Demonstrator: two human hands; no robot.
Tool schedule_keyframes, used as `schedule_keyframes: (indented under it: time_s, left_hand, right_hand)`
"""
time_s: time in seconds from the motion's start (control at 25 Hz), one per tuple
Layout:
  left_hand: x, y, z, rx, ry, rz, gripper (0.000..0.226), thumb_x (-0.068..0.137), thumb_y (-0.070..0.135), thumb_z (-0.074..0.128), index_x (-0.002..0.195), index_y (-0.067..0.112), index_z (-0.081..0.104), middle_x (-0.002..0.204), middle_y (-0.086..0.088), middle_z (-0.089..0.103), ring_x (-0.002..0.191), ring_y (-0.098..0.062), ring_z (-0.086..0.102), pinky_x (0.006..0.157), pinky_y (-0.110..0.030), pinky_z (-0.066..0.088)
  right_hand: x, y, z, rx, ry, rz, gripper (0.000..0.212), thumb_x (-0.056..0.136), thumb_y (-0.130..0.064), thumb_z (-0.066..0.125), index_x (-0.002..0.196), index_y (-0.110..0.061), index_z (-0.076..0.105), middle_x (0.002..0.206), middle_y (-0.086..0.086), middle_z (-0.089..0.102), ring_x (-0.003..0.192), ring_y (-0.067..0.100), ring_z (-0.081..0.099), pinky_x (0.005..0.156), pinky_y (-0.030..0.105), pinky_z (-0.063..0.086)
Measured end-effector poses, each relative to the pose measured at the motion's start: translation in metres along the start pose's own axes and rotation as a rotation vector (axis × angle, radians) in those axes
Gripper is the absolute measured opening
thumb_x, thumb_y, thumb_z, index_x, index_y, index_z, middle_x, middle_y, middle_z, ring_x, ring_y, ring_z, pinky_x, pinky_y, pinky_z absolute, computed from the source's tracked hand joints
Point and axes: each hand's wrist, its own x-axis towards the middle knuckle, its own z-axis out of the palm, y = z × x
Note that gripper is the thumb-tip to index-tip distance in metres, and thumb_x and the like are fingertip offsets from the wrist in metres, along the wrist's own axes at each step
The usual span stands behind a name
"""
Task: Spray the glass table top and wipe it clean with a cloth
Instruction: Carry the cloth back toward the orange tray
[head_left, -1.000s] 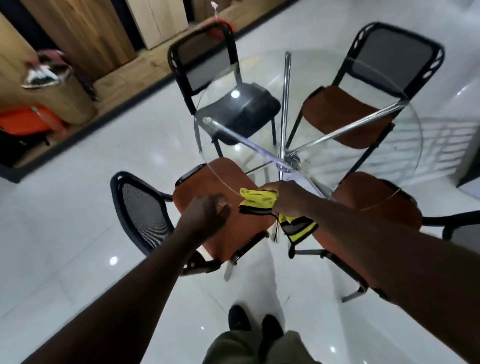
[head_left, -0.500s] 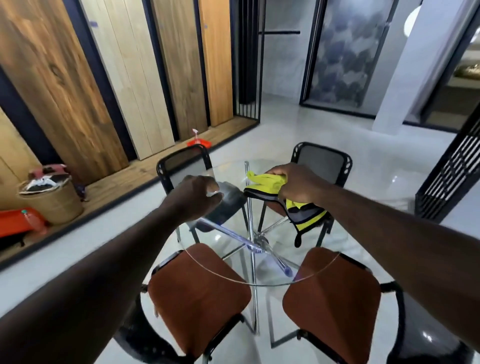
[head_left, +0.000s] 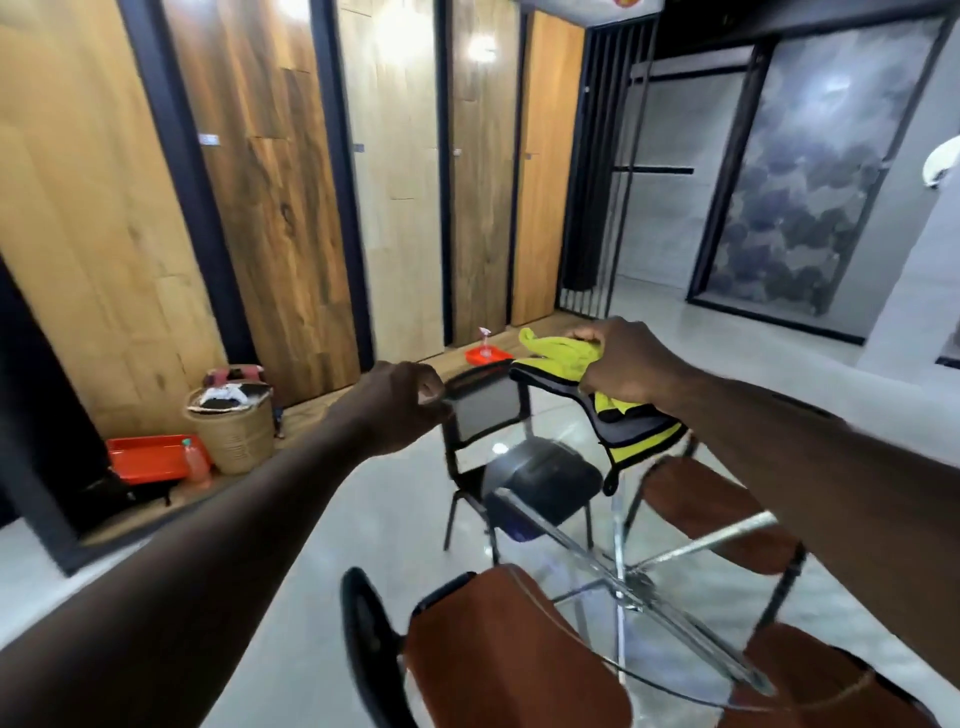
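Observation:
The round glass table top (head_left: 582, 644) on chrome legs lies low at the right, with chairs showing through it. My right hand (head_left: 623, 364) grips a yellow and black cloth (head_left: 628, 431) in the air above the table's far side. My left hand (head_left: 400, 405) is held out to the left of the cloth, fingers curled, with nothing in it. A small spray bottle (head_left: 485, 344) stands in an orange tray (head_left: 488, 356) on the floor by the far wall panels.
Orange-seated chairs (head_left: 509, 654) and a black-seated chair (head_left: 540, 478) ring the table. At the left wall stand a woven basket (head_left: 231, 431), another orange tray (head_left: 148, 457) and a pink bottle (head_left: 196, 463). Tall wood panels line the wall.
My view has swung up from the table toward the wall. Both hands have risen, the right still gripping the cloth, which no longer touches the glass.

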Motion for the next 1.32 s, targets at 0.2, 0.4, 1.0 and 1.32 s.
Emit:
schedule_keyframes:
  time_s: [0.2,0.4,1.0,1.32]
  left_hand:
    - [-0.03,-0.149,-0.095,0.108,-0.002,-0.104,0.029,0.092,0.041,0.073,0.117,0.025,0.071,0.12,0.0,0.074,0.108,-0.019,0.069,0.094,-0.041,0.058]
    - [-0.022,-0.261,-0.153,0.121,0.001,-0.189,0.029,0.094,0.038,0.072,0.118,0.021,0.072,0.119,0.001,0.073,0.108,-0.017,0.066,0.093,-0.035,0.057]
    - [0.208,-0.542,-0.165,0.144,-0.106,-0.273,0.03,0.093,0.038,0.074,0.12,0.029,0.069,0.123,0.005,0.072,0.11,-0.013,0.066,0.091,-0.038,0.059]
    - [0.394,-0.647,-0.117,0.111,-0.201,-0.042,0.037,0.099,0.04,0.065,0.132,0.024,0.062,0.138,0.003,0.064,0.126,-0.014,0.059,0.101,-0.034,0.052]
  right_hand:
    - [0.08,-0.128,0.108,0.08,-0.06,-0.015,0.08,0.077,-0.004,0.086,0.15,-0.027,0.061,0.145,0.01,0.064,0.098,0.019,0.062,0.073,0.026,0.052]
    - [0.156,-0.21,0.191,0.103,-0.111,-0.066,0.081,0.077,-0.004,0.085,0.151,-0.027,0.06,0.157,0.007,0.056,0.127,0.027,0.061,0.082,0.025,0.048]
    - [0.469,-0.241,0.377,0.199,-0.138,0.07,0.078,0.071,-0.012,0.092,0.144,-0.024,0.066,0.132,0.007,0.071,0.114,0.025,0.067,0.091,0.032,0.058]
    - [0.607,-0.203,0.413,0.075,-0.058,0.237,0.08,0.068,-0.014,0.093,0.143,-0.025,0.067,0.125,0.009,0.073,0.105,0.022,0.068,0.081,0.026,0.052]
